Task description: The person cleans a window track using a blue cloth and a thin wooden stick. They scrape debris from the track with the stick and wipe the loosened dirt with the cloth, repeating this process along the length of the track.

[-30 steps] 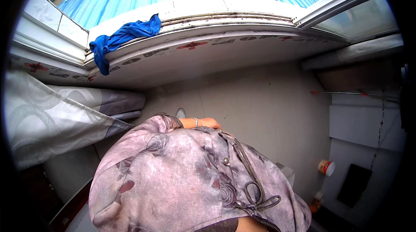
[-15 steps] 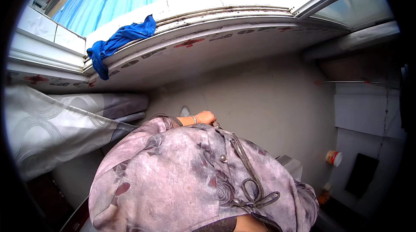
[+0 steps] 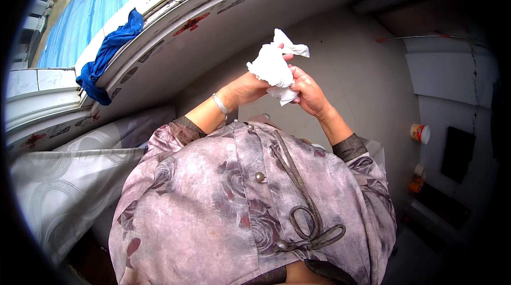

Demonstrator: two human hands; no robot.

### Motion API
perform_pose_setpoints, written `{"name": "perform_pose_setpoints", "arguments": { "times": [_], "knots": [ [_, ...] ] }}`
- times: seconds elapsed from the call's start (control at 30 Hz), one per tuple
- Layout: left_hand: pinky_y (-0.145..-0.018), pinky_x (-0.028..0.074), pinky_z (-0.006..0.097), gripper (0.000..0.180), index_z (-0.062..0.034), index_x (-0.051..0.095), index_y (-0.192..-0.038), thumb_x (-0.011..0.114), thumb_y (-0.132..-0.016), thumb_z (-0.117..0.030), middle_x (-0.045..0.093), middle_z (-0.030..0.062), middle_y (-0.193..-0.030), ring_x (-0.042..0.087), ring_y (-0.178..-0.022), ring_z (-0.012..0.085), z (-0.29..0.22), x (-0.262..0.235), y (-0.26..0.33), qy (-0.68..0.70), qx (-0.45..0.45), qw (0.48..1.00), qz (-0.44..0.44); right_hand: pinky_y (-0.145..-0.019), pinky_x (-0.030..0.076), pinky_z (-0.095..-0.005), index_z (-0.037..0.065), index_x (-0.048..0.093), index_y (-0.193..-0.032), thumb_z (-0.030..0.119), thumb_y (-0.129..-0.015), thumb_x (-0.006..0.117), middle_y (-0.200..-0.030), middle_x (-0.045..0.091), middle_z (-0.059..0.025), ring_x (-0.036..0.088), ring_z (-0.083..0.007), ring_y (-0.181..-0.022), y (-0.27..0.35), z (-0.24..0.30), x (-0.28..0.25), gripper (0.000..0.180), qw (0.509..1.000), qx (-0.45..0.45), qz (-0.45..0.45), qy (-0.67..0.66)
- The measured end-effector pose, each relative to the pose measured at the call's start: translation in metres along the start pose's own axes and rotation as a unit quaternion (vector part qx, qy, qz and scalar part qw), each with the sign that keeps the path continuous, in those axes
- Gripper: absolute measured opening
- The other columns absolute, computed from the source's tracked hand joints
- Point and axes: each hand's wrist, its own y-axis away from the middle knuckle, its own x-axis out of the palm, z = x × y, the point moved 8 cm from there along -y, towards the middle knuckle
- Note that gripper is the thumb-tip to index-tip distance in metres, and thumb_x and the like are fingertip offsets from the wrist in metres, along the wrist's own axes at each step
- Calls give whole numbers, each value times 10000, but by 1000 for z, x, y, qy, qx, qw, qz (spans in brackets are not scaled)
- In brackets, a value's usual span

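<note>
A crumpled white tissue (image 3: 272,67) is held up in front of my body, between both hands. My left hand (image 3: 249,88), with a silver bracelet at its wrist, grips it from the left; the tissue covers most of those fingers. On the other side, my right hand (image 3: 310,92) pinches the tissue's lower right edge between thumb and fingers. One loose corner of it sticks out at the top right. A twisted blue cloth (image 3: 110,53) lies over the window sill at the left, apart from both hands.
The window sill (image 3: 175,5) runs across the upper left, with a blue corrugated roof outside. A grey patterned curtain (image 3: 69,189) hangs at the left. Over at the right, a white and red tub (image 3: 420,134) stands near a dark mat (image 3: 458,154) on the floor.
My right hand has come into view, and the white tissue now shows between both hands. My left hand has risen away from my body. The view has turned, shifting the sill and blue cloth leftward.
</note>
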Motion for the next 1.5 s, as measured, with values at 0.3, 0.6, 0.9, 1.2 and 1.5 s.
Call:
{"name": "perform_pose_setpoints", "arguments": {
  "times": [0.3,0.6,0.9,1.2,1.5],
  "knots": [
    [-848,547,397,275,-29,549,-1160,600,-927,-167,611,131,-1155,630,-994,231,65,-98,42,38,-115,946,-300,-762,503,-285,94,329,-1412,315,-848,708,-1221,503,-114,600,-197,-1036,16,-54,-31,714,957,-3,-181,226],
    [-905,466,338,549,-57,427,-1334,652,-899,-306,497,74,-1278,484,-1182,178,166,-87,31,-59,-377,903,-199,-870,478,-409,69,521,-1258,174,-824,680,-1106,614,-223,599,-332,-1047,86,-141,-112,474,880,12,-327,345],
    [-674,457,267,336,-59,526,-1222,582,-925,-208,587,11,-971,552,-805,107,205,-212,42,-312,-347,810,-355,-858,483,-456,43,622,-1120,179,-834,612,-1063,634,-240,612,-381,-958,350,-329,-148,316,787,471,-155,367],
    [-637,471,285,249,-38,577,-1105,569,-909,-191,617,37,-904,615,-767,148,201,-271,8,-354,-326,777,-407,-847,489,-445,42,622,-1124,169,-834,614,-1062,638,-229,618,-364,-944,334,-317,-157,316,848,378,-302,218],
    [-873,482,374,327,-182,619,-1176,571,-875,-301,607,163,-1157,604,-1037,268,261,-492,-84,-683,-345,609,-210,-836,495,-434,41,622,-1129,159,-834,617,-1062,641,-218,624,-347,-930,293,-413,-128,317,826,434,-340,120]
  ]
}}
